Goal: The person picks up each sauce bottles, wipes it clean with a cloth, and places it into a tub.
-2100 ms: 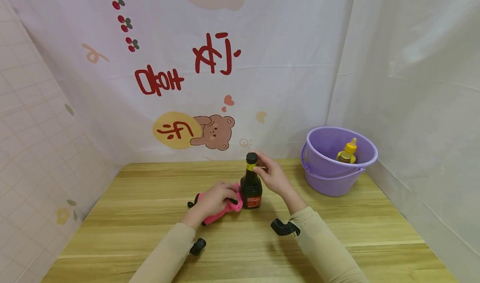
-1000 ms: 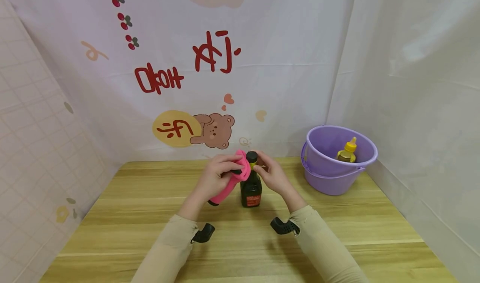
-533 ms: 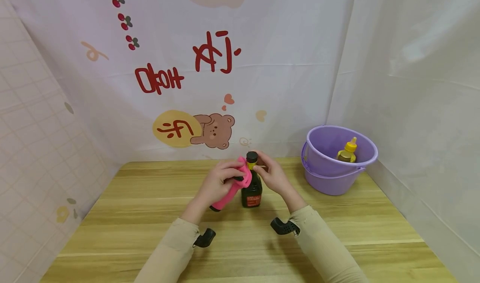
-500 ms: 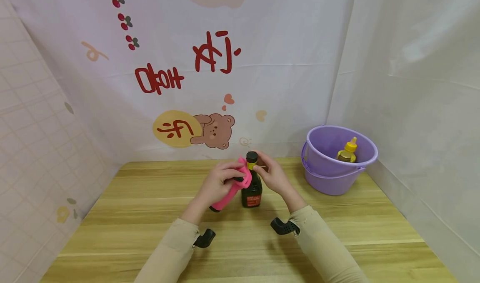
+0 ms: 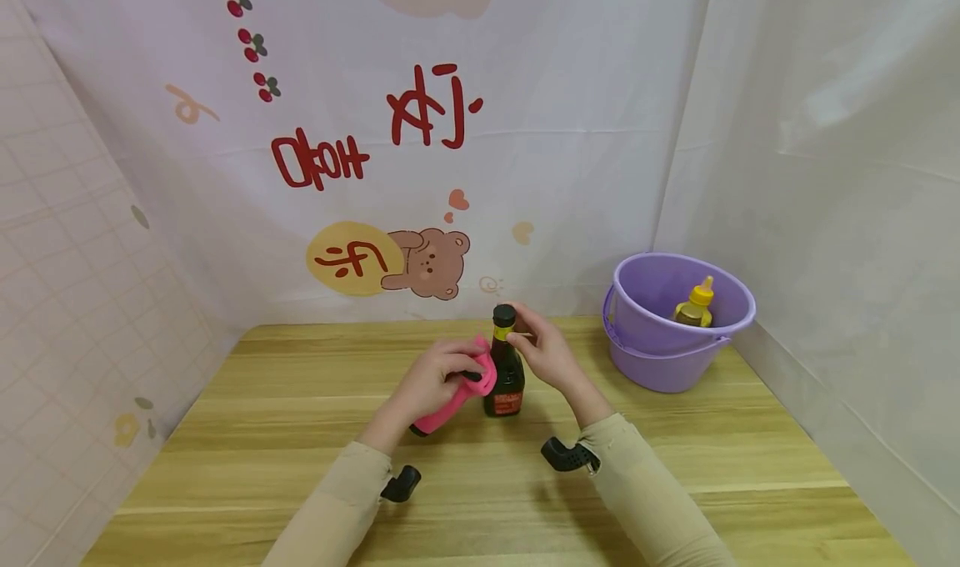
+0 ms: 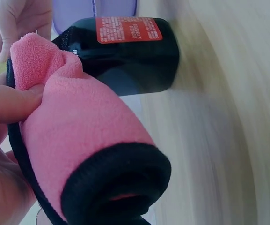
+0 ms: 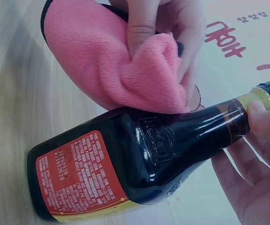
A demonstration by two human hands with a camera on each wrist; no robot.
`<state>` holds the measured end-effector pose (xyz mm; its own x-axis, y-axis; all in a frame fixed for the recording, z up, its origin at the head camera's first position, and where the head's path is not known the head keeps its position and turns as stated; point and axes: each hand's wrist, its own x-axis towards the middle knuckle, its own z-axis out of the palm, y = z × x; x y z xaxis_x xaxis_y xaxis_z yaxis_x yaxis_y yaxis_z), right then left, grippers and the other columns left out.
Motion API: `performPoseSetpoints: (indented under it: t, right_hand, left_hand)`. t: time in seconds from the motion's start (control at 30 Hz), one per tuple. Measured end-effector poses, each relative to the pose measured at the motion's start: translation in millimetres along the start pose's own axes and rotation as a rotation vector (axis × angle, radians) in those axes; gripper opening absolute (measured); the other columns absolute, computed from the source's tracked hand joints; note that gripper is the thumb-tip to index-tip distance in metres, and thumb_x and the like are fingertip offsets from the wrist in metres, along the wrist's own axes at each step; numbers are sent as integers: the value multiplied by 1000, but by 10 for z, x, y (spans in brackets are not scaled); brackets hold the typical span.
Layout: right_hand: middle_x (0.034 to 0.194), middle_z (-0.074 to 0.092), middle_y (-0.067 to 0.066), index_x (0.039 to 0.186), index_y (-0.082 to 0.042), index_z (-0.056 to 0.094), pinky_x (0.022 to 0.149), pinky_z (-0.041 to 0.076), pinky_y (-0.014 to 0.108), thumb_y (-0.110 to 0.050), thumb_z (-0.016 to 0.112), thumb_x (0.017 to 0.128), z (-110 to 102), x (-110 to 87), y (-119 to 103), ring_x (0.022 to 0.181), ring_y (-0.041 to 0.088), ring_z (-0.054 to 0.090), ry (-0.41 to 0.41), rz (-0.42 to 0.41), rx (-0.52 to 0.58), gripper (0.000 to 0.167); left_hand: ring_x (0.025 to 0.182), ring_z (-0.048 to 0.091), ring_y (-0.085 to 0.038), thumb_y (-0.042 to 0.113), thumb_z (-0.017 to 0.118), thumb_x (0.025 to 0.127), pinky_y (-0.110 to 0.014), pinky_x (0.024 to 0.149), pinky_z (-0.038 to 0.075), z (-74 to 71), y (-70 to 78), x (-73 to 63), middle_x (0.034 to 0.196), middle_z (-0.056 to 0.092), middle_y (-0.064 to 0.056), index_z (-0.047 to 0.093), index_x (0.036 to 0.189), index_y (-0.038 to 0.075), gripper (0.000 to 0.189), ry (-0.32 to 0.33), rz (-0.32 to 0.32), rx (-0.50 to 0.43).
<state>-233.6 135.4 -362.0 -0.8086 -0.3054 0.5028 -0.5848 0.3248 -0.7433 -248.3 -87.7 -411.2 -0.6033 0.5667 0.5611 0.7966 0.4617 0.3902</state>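
A dark glass sauce bottle (image 5: 507, 375) with a black cap, a yellow neck band and a red label (image 7: 78, 176) stands upright on the table. My right hand (image 5: 550, 354) pinches its neck between thumb and fingers, just under the cap. In my left hand (image 5: 431, 378) is a bunched pink cloth (image 6: 85, 110) with black edging, gripped between thumb and fingers. The cloth lies against the bottle's left side around the shoulder, as the right wrist view (image 7: 120, 61) of the cloth shows. Part of the bottle's neck is hidden behind the cloth in the left wrist view.
On the right of the wooden table (image 5: 675, 484) stands a purple bucket (image 5: 663, 363) with its handle hanging down in front. Inside the bucket is a yellow-capped squeeze bottle (image 5: 694, 304). White printed curtains (image 5: 570, 175) close off the back and the sides.
My left hand lifted the cloth from low beside the bottle up to its neck, then brought it down along the left side to the shoulder. My right hand and the bottle stayed in place.
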Motion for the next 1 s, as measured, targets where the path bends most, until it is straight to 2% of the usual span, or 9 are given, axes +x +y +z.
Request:
performPoseSetpoints:
  t: [0.17,0.4,0.8,1.0]
  right_hand:
    - [115,63,30,138,13,47,90,53,52,12,57,93,1,1,15,107,45,61,2,-7,15,46]
    - [116,63,30,139,11,48,90,53,52,11,58,94,0,-3,-3,107,44,62,2,-1,-2,46]
    - [116,63,30,139,11,47,90,53,51,11,58,94,7,-2,16,107,43,62,11,3,-2,47]
    - [114,64,28,139,10,48,90,53,52,9,59,94,7,-3,-1,106,41,63,15,10,-4,47]
  left_hand:
    - [118,59,-28,-17,66,77,-43,98,49,-4,-33,-36,124,67,-6,79,97,9,35,-40,-19,-13]
    - [116,60,-29,-19,66,75,-45,98,49,15,-77,-86,120,68,-9,79,93,8,35,-28,29,-17]
    - [115,61,-30,-20,65,75,-46,97,49,39,-121,-158,122,67,-9,79,93,8,36,-44,-12,-34]
    - [116,60,-32,-20,66,74,-46,98,49,85,-158,-196,122,67,-11,79,94,7,35,-94,-32,-34]
